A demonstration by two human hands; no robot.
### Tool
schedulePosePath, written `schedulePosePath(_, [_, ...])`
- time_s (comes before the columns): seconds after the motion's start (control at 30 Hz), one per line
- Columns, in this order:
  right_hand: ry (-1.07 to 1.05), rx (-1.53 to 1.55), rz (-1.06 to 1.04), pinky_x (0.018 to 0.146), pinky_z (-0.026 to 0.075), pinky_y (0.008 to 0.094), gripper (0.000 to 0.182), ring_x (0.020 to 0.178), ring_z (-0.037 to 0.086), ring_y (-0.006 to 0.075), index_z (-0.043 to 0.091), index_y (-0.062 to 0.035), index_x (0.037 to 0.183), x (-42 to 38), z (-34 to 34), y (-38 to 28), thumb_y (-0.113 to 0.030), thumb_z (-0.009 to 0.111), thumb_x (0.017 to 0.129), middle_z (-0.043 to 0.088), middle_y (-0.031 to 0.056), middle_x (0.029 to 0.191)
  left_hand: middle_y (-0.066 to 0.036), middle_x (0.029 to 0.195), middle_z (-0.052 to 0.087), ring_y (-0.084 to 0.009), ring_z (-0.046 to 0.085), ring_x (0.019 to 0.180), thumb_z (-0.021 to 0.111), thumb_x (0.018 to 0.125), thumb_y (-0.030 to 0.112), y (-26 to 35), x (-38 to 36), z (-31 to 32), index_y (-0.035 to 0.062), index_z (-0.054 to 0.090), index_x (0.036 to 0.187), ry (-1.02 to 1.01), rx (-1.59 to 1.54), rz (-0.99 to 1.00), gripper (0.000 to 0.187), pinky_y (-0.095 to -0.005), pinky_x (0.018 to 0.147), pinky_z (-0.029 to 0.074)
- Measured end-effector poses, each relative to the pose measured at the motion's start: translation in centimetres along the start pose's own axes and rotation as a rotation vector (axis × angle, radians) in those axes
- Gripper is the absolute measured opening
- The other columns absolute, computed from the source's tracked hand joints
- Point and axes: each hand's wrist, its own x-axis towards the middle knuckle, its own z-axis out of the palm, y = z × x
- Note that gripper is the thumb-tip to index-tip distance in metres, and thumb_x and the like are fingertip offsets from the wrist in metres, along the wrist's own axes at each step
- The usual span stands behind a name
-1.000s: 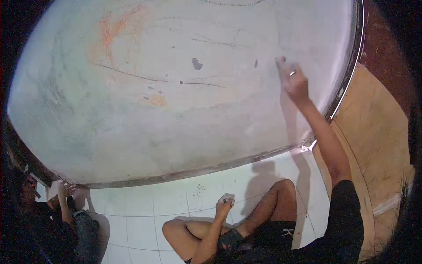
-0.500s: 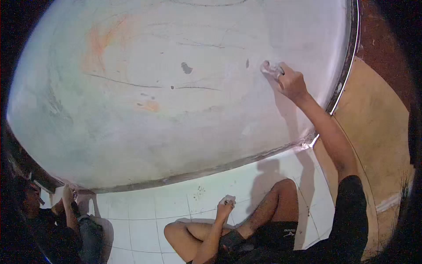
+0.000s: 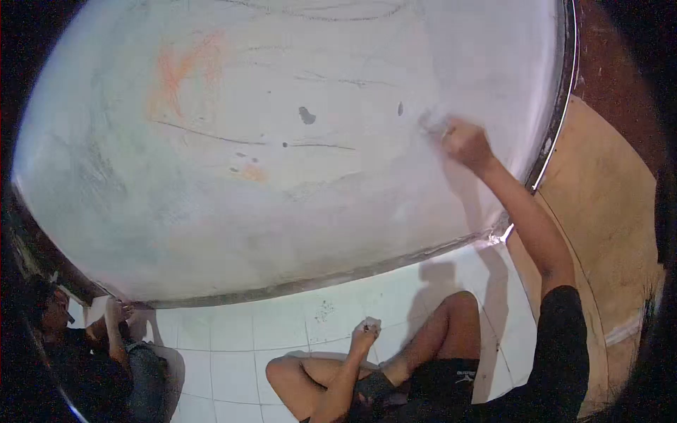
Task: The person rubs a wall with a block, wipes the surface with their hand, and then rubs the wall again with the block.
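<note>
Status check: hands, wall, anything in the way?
Right hand at wall, blurred, grip unclear. Left hand curled over tiled floor, contents unclear. Orange marks, dark spots on wall. No obstruction seen near right hand.

Floor point(image 3: 233, 331), one: white, square tiles, thin joints. Lying upon it: loose cluster of small specks point(image 3: 324, 311), near the foot of the wall point(image 3: 338, 218). Seated upon it: one person, bare legs point(image 3: 458, 321) folded, lower centre; second person point(image 3: 144, 377), dark clothing, far left. Shadows point(image 3: 437, 275) cast across tiles, right of centre and beside the second person.
</note>
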Motion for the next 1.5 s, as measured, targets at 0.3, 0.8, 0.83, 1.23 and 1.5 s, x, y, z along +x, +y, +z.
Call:
schedulePosePath(0.3, [-0.143, -0.147, 0.151, 0.047, 0.054, 0.0373, 0.018, 0.062, 0.063, 0.0276, 0.065, -0.0092, 0.097, 0.2, 0.0, -0.5, -0.012, 0.057, 0.081, 0.061, 0.0139, 0.090, -0.002, 0.077, 0.064, -0.0078, 0.055, 0.066, 0.058, 0.092, 0.014, -4.4, 1.6, 0.6, 0.0028, 0.066, 0.096, -0.066, -0.385, 0.015, 0.014, -0.0240, 0.058, 0.045])
schedulePosePath(0.8, [-0.178, 0.044, 0.030, 0.046, 0.050, 0.0407, 0.012, 0.058, 0.060, 0.0293, 0.060, -0.0038, 0.069, -0.3, -0.1, -3.3, -0.012, 0.061, 0.076, 0.057, 0.0131, 0.077, -0.002, 0.070, 0.059, -0.0122, 0.053, 0.065, 0.059, 0.090, 0.019, 1.5, -1.3, 0.3, 0.0047, 0.063, 0.089, 0.003, 0.139, 0.069, 0.015, -0.0297, 0.061, 0.045])
schedulePosePath(0.83, [-0.097, -0.028, 0.117, 0.046, 0.050, 0.0416, 0.009, 0.059, 0.061, 0.0290, 0.062, -0.0046, 0.070, 0.5, -1.1, -3.1, -0.012, 0.062, 0.075, 0.058, 0.0124, 0.077, -0.003, 0.071, 0.060, -0.0133, 0.053, 0.065, 0.058, 0.090, 0.019, 2.2, -1.7, 0.4, 0.0050, 0.063, 0.089, 0.020, 0.215, 0.036, 0.014, -0.0300, 0.062, 0.045])
schedulePosePath(1.23, [-0.252, -0.013, -0.149, 0.049, 0.056, 0.0420, 0.017, 0.061, 0.066, 0.0296, 0.066, -0.0032, 0.092, -1.3, 1.5, -5.3, -0.014, 0.056, 0.082, 0.064, 0.0147, 0.085, -0.014, 0.086, 0.068, -0.0212, 0.064, 0.080, 0.059, 0.088, 0.022, -2.3, 0.0, 0.4, 0.0012, 0.064, 0.098, -0.029, 0.161, 0.029, 0.023, -0.0338, 0.073, 0.050])
schedulePosePath(1.5, [-0.163, -0.054, -0.168, 0.046, 0.052, 0.0387, 0.014, 0.064, 0.064, 0.0228, 0.064, -0.0066, 0.069, -0.3, 0.4, -4.0, -0.016, 0.062, 0.078, 0.063, 0.0123, 0.087, -0.005, 0.072, 0.062, -0.0113, 0.058, 0.067, 0.057, 0.089, 0.018, -0.7, -1.0, 0.5, 0.0013, 0.062, 0.090, 0.029, -0.065, 0.057, 0.017, -0.0276, 0.059, 0.046])
